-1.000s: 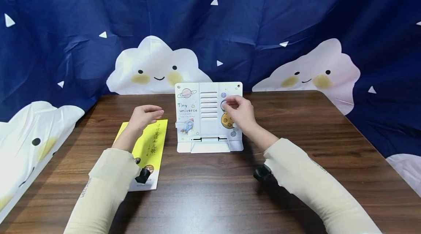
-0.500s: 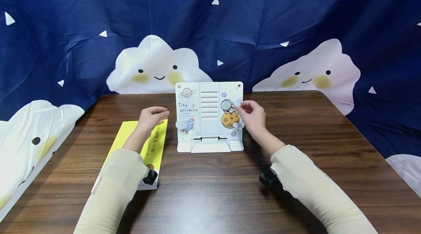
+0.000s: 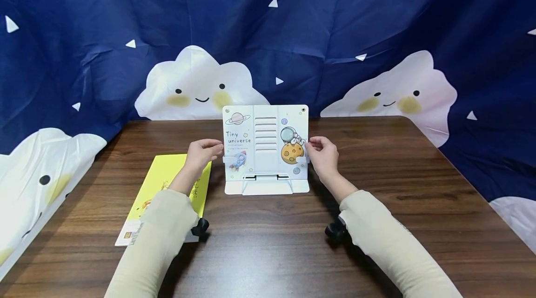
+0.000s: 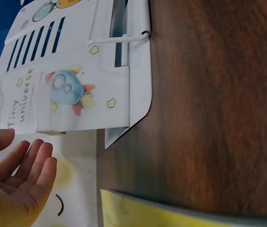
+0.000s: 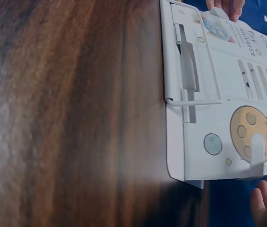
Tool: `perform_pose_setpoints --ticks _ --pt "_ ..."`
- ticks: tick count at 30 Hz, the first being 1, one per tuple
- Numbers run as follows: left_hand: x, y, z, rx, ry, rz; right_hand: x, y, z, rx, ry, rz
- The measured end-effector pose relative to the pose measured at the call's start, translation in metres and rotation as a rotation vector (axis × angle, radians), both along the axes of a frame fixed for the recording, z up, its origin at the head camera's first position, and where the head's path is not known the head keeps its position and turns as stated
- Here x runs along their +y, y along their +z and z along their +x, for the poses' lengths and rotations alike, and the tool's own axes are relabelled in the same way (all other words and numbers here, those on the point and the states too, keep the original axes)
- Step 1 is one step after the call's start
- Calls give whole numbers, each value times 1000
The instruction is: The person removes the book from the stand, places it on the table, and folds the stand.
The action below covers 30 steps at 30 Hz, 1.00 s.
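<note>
2 hands are up at the white book stand (image 3: 265, 163), which is propped open and leaning back toward 12 o'clock on the far half of the brown table (image 3: 268, 242). Left hand (image 3: 200, 156) is at the stand's 9 o'clock, right hand (image 3: 324, 156) at its 3 o'clock, so it's pretty much mirrored.

In the left wrist view the thumb sits well apart from the other 4 fingers, which are loosely bent, and I see nothing pinched. The thumb overlaps the stand's edge there, but I can't tell if it's touching. Right hand looks loosely bent too, with the fingertips right at the edge; its wrist view cuts most of the thumb off, so contact is anyone's guess.

There's a pale clip (image 3: 229, 159) at the stand's 8 o'clock and a matching clip (image 3: 302, 159) at 4 o'clock, both near the fingers. Yellow book (image 3: 161, 172) lies flat at 8 o'clock from the stand, partly hidden by the left sleeve (image 3: 165, 223).

My read: this step is getting positioned at both side edges. Next move probably calls for closing thumb and fingers evenly, keeping clear of those 2 clips.
</note>
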<state>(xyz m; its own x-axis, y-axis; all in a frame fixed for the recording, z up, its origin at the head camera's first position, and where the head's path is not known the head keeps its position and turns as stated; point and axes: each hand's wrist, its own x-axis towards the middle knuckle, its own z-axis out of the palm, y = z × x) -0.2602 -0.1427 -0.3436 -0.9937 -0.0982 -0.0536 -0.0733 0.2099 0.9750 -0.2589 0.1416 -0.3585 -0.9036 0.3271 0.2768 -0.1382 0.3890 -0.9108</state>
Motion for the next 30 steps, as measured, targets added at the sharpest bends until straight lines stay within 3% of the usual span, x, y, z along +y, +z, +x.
perform_pose_setpoints --ticks 7,15,24,28,30 --pt "9 -6 -3 -7 46 51 -3 -9 -4 -54 -3 -35" --pt "15 -13 -7 -14 126 42 -5 -13 -8 -81 -43 -65" --pt "16 -15 -6 6 125 19 -1 -18 -16 -124 -37 -105" --pt "16 -14 -4 6 113 25 6 -26 -27 -166 -15 -132" --pt "16 -14 -3 7 108 25 12 -39 -40 -172 -5 -132"
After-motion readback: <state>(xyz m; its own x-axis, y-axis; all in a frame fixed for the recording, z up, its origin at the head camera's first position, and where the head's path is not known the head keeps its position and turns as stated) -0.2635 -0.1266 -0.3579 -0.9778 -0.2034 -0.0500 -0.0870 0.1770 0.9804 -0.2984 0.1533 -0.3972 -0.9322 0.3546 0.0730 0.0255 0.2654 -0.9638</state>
